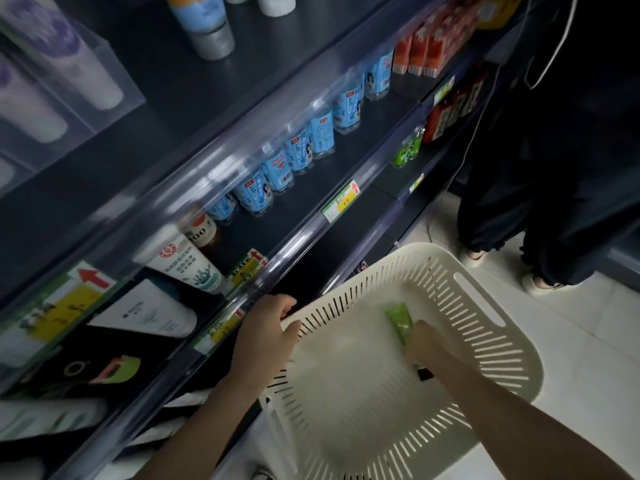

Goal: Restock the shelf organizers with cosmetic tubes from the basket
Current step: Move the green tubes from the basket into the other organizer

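A cream slotted basket (pixel 478 327) is held in front of the dark shelves. My left hand (pixel 266 327) grips its left rim, fingers curled over the edge. Inside, a green cosmetic tube (pixel 398 318) lies on the basket floor. My right hand (pixel 424 342) reaches into the basket and its fingers close on the tube's near end, hiding that end. A clear organizer (pixel 104 81) with white and purple tubes stands on the top shelf at the upper left. White tubes (pixel 183 265) lie on the lower shelf at left.
Blue-labelled bottles (pixel 298 150) line the middle shelf, with red cartons (pixel 422 50) further right. Price tags (pixel 341 200) hang on the shelf rails. Another person's dark-trousered legs (pixel 540 188) stand on the pale tiled floor at right.
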### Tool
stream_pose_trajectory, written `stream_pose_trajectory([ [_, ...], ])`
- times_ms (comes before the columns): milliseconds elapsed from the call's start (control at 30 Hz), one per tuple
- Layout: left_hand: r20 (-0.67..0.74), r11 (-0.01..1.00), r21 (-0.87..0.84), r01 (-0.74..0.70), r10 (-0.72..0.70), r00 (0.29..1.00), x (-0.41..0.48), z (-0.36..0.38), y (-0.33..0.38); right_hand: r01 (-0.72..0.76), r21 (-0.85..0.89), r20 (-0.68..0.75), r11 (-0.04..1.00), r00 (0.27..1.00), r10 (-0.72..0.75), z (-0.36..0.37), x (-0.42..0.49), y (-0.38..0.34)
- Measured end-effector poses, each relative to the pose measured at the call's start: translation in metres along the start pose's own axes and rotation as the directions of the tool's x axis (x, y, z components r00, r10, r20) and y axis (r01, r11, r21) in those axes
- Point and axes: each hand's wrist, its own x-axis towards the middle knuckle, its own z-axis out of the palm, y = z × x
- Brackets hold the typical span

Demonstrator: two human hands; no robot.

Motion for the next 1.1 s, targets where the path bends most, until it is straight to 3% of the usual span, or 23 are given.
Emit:
stream_pose_trajectory([
  [200,0.096,0.998,0.028,0.061,-0.064,0.993,-0.005,-0.01,-0.003,0.124,0.268,0.017,0.955,0.991,-0.133,-0.03,-0.035,-0.025],
  [367,0.08,0.998,0.038,0.043,-0.046,0.996,-0.009,-0.035,0.007,0.35,0.409,-0.04,0.843,0.93,-0.366,-0.065,-0.088,-0.051],
  [533,-0.014,0.989,0.114,-0.095,0.098,0.995,-0.015,-0.083,0.022,0.582,0.425,-0.21,0.693,0.808,-0.55,-0.119,-0.16,-0.091],
  [767,-0.231,0.964,0.162,-0.21,0.244,0.942,-0.051,-0.175,0.03,0.802,0.414,-0.419,0.43,0.587,-0.693,-0.171,-0.258,-0.167],
  [933,-0.441,0.947,0.237,-0.218,0.305,0.844,-0.104,-0.248,0.011,0.773,0.617,-0.438,0.148,0.493,-0.752,-0.18,-0.332,-0.221],
  [1100,-0.577,0.932,0.357,-0.072,0.28,0.768,-0.156,-0.306,-0.042,0.656,0.75,-0.292,0.083,0.441,-0.849,-0.171,-0.392,-0.278],
])
